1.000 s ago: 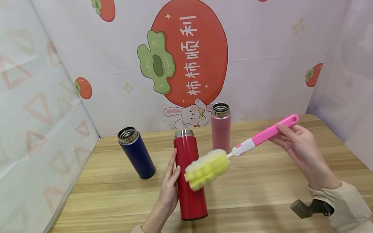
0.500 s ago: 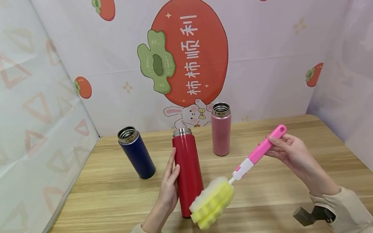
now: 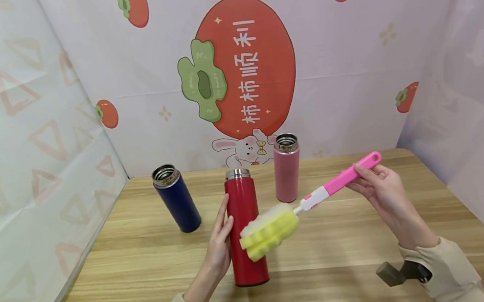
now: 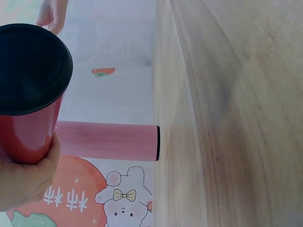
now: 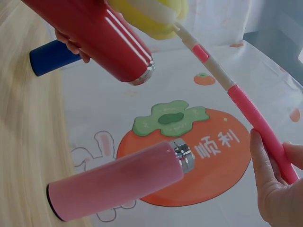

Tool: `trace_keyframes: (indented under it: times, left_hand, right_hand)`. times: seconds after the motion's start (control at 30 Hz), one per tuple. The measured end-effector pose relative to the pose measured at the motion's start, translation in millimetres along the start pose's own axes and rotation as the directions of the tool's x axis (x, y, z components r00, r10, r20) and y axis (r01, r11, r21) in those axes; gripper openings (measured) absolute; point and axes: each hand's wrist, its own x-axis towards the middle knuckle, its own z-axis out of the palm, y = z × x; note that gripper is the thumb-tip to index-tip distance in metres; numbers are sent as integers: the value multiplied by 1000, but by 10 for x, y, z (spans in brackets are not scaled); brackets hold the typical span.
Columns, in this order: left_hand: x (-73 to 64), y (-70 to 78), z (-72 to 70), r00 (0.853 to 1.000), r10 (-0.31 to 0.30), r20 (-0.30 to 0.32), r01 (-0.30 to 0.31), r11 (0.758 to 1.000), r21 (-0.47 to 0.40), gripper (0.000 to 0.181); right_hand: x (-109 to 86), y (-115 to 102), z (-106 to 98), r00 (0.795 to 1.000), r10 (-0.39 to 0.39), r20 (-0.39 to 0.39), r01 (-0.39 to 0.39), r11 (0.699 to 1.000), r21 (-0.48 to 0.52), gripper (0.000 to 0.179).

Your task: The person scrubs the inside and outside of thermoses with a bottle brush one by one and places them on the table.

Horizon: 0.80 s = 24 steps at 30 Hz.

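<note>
In the head view my left hand [image 3: 219, 249] grips a red thermos bottle [image 3: 241, 210] from its left side. Its steel neck is uncapped and points away from me. The left wrist view looks at the black base [image 4: 33, 68] of this bottle, raised off the table. My right hand [image 3: 390, 194] pinches the pink handle of a bottle brush [image 3: 314, 198] between thumb and fingers. The yellow and white sponge head [image 3: 272, 231] overlaps the lower right side of the red bottle in the head view.
A dark blue thermos bottle [image 3: 178, 202], lidless, stands at the back left of the wooden table [image 3: 140, 275]. Behind and right of the red bottle stands a pink one [image 3: 287, 173], also lidless. Printed curtains [image 3: 328, 88] enclose the table at the back and sides.
The brush dips with its sponge head toward the red bottle's base, then rises again. The red bottle shifts slightly and returns. Both hands keep their hold.
</note>
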Motion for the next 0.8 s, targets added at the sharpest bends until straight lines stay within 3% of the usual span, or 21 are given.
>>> trace_keyframes:
  times: [0.4,0.8]
  left_hand:
    - [-28,-12,-25,998,-17,56,18,1000,-5,48]
    - [-54,-45,-37,998,-42,49,42,999,7,48]
  right_hand:
    - [152,-104,78,991,-89,-98,96,993,63,6]
    - [231,-171,120,977,-124,-174,140,987,78,8]
